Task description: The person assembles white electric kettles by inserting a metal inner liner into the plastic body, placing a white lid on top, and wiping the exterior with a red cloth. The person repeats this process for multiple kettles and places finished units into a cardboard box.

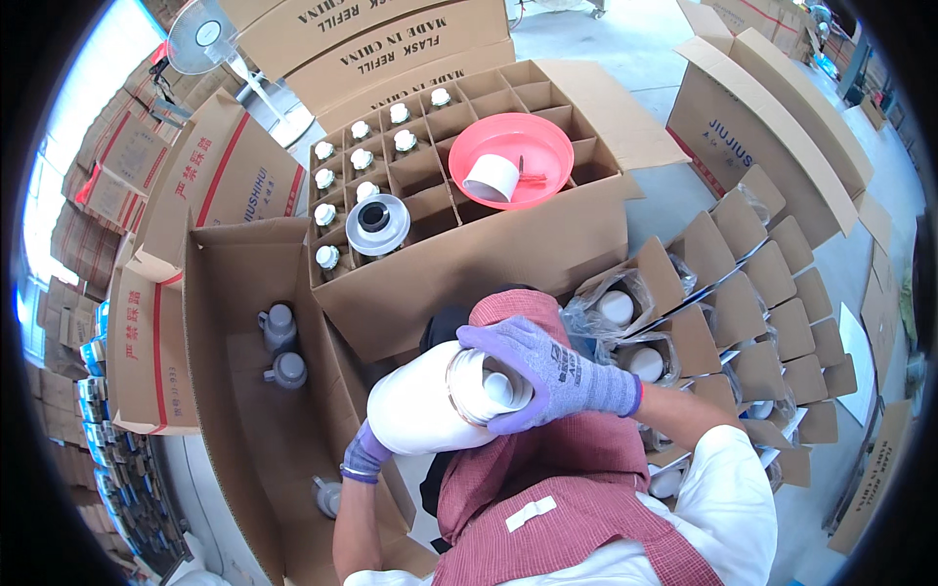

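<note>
Two gloved hands at one white flask (415, 402), tipped sideways above the lap of a red checked apron (557, 518).

The right hand (562, 376) is clamped over the mouth end, around the small white neck inside; the left hand (365, 454) meets the base, its fingers hidden, so its grip cannot be told. This looks like work at the flask's mouth; the next move probably calls for steady base support while the right fingers work. Beyond stand a carton (220, 293) with handled cups (278, 327), a divided carton (489, 254) of white-topped refills (327, 257), and a pink basin (557, 156).
</note>
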Demonstrator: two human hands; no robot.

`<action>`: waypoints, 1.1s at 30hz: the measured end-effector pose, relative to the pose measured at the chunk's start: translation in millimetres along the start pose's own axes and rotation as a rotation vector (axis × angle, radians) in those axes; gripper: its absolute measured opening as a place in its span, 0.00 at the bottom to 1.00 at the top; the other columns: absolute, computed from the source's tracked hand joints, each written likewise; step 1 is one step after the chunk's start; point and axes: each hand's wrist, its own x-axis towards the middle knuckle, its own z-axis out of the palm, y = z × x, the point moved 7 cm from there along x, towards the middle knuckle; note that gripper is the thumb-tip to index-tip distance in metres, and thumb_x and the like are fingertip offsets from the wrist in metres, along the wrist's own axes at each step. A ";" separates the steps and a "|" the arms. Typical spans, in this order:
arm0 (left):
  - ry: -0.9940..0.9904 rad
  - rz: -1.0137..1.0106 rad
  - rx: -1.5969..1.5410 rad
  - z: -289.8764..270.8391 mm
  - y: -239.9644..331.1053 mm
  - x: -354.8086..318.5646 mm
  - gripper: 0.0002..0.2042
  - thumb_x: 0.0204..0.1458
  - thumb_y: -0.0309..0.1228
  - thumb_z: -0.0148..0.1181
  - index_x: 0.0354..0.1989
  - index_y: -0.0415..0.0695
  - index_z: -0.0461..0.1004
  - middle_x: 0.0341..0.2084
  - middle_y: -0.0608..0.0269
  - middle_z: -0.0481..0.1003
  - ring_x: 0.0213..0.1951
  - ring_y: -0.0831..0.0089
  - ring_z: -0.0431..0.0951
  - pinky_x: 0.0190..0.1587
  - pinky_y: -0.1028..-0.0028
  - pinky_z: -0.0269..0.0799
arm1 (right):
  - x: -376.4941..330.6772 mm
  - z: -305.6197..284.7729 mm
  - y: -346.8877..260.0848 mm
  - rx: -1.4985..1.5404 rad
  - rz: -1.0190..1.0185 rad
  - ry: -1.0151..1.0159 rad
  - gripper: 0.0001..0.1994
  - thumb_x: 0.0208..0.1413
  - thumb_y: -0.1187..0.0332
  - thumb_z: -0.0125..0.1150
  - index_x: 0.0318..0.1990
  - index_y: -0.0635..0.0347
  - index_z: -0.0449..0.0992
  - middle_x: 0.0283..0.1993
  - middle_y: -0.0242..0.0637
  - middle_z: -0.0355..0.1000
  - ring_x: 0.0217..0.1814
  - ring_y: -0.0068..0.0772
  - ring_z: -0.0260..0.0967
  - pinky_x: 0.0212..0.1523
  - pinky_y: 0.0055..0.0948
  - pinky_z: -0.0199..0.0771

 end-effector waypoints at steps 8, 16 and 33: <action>0.337 0.096 -0.028 -4.2 -10.3 3.7 0.43 0.49 0.39 0.72 0.72 0.46 0.55 0.68 0.56 0.61 0.69 0.62 0.60 0.72 0.64 0.52 | 48.2 -11.3 -42.2 -0.004 -0.190 0.219 0.39 0.40 0.59 0.77 0.62 0.60 0.67 0.56 0.41 0.69 0.57 0.46 0.67 0.61 0.44 0.63; 0.678 0.060 0.197 -18.7 -41.8 -10.5 0.38 0.54 0.35 0.66 0.71 0.44 0.53 0.68 0.56 0.61 0.67 0.62 0.63 0.70 0.62 0.54 | 61.1 -15.7 -46.5 -0.082 -0.061 0.399 0.34 0.41 0.59 0.77 0.56 0.61 0.70 0.49 0.44 0.71 0.54 0.50 0.68 0.57 0.44 0.69; -0.511 -0.086 0.835 36.4 50.5 89.6 0.27 0.56 0.55 0.52 0.48 0.41 0.72 0.40 0.45 0.78 0.42 0.50 0.80 0.44 0.60 0.75 | -82.6 -17.1 22.9 -0.233 0.159 0.082 0.23 0.47 0.67 0.68 0.53 0.61 0.74 0.54 0.46 0.70 0.59 0.50 0.67 0.63 0.50 0.64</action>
